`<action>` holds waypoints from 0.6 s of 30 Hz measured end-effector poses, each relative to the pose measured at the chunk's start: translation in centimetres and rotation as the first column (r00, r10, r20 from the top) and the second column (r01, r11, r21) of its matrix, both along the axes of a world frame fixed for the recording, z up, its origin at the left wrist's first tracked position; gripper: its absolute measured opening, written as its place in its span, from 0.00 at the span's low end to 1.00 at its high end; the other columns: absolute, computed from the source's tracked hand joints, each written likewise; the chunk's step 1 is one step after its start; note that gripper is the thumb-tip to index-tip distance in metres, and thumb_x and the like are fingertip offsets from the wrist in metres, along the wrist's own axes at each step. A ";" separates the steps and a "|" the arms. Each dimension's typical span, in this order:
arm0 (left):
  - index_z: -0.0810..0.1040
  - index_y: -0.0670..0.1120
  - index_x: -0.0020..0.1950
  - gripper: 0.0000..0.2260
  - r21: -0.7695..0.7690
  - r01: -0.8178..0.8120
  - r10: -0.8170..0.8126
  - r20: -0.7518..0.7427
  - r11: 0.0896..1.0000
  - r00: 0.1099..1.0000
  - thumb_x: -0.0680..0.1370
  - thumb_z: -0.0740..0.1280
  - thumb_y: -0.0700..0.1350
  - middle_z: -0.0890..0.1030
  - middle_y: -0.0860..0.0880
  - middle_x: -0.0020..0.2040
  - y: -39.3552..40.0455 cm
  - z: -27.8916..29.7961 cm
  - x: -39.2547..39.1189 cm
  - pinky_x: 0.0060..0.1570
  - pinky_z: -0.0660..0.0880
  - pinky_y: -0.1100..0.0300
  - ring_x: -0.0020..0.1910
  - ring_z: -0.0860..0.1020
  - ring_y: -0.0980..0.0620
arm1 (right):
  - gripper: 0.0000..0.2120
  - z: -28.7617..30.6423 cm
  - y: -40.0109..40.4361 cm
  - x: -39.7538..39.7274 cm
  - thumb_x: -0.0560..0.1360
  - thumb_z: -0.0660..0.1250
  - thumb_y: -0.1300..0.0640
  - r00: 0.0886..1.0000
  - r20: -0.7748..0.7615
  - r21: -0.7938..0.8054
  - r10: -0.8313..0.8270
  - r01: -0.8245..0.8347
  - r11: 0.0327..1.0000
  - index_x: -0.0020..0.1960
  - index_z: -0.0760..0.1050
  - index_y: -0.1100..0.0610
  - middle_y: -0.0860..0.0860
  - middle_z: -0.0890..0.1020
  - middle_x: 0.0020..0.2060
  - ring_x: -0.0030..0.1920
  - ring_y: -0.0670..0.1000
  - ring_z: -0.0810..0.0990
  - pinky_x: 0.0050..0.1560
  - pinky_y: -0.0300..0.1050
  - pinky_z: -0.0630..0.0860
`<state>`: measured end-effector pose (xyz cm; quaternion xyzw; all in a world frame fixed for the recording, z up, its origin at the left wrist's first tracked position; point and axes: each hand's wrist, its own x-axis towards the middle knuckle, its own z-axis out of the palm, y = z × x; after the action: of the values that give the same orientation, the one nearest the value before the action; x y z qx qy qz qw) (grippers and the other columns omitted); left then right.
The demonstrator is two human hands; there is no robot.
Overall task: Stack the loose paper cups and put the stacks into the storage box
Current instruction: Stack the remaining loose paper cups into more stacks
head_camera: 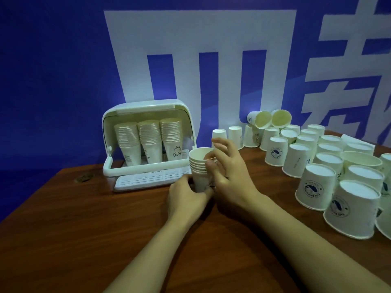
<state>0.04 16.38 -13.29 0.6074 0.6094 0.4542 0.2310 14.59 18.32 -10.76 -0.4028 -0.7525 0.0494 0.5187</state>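
The left hand (186, 192) grips the lower body of a stack of paper cups (200, 168) standing upright, mouth up, on the wooden table (84, 229), fingers curled round its base. The right hand (227, 166) rests at the stack's rim, thumb against the rolled lips and fingers spread loosely above; it holds nothing of its own. Both forearms reach in from the lower edge, crossing bare tabletop. The stack stands just beside the front right corner of the white storage box (148, 140), whose lid is raised over three stacks inside. Loose cups (317, 182), mostly upside down, crowd the table to the right, well apart from the hands.
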 end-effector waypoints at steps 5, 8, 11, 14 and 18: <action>0.77 0.52 0.61 0.26 0.012 -0.039 0.038 0.074 0.999 0.997 0.69 0.79 0.60 0.83 0.52 0.57 0.0 0.2 0.1 0.55 0.80 0.51 0.57 0.81 0.51 | 0.20 -1.4 -0.1 -0.4 0.83 0.58 0.50 0.999 0.033 -0.037 0.006 -0.005 0.999 0.74 0.71 0.52 0.49 0.69 0.76 0.76 0.46 0.66 0.76 0.50 0.65; 0.78 0.53 0.62 0.27 0.016 -0.032 0.030 0.090 0.999 0.995 0.68 0.77 0.62 0.85 0.52 0.58 0.3 0.3 0.2 0.59 0.80 0.48 0.58 0.82 0.49 | 0.20 -1.5 0.1 -0.7 0.83 0.58 0.51 1.000 0.000 -0.033 0.007 -0.007 0.999 0.73 0.72 0.54 0.49 0.70 0.75 0.76 0.45 0.67 0.75 0.45 0.64; 0.79 0.53 0.60 0.27 0.031 -0.003 0.004 -0.036 1.000 0.999 0.67 0.75 0.66 0.86 0.52 0.56 0.9 0.7 -0.1 0.58 0.80 0.47 0.57 0.83 0.47 | 0.19 -1.9 0.9 -0.3 0.83 0.58 0.54 0.982 -0.185 -0.037 0.046 -0.054 0.998 0.71 0.74 0.56 0.50 0.77 0.69 0.71 0.45 0.73 0.71 0.45 0.69; 0.79 0.54 0.58 0.25 0.081 0.013 0.000 -0.158 0.997 0.987 0.69 0.76 0.67 0.86 0.53 0.55 1.9 0.8 -0.6 0.57 0.79 0.48 0.57 0.83 0.48 | 0.20 -1.9 4.3 0.8 0.83 0.57 0.51 0.938 -0.296 -0.147 -0.181 0.143 0.979 0.72 0.72 0.53 0.49 0.80 0.65 0.64 0.44 0.77 0.67 0.49 0.73; 0.77 0.55 0.58 0.24 0.071 0.025 -0.017 -0.106 0.997 0.994 0.69 0.77 0.66 0.85 0.55 0.56 2.3 0.1 -0.8 0.59 0.78 0.47 0.59 0.82 0.49 | 0.29 -2.1 12.7 2.5 0.79 0.67 0.54 0.891 0.089 -0.207 -0.444 0.453 0.867 0.77 0.62 0.47 0.52 0.71 0.74 0.71 0.55 0.72 0.70 0.60 0.70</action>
<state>-0.71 18.68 -13.14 0.6448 0.5977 0.4406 0.1812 17.07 31.05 -12.89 -0.6227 -0.6380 0.0035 0.4529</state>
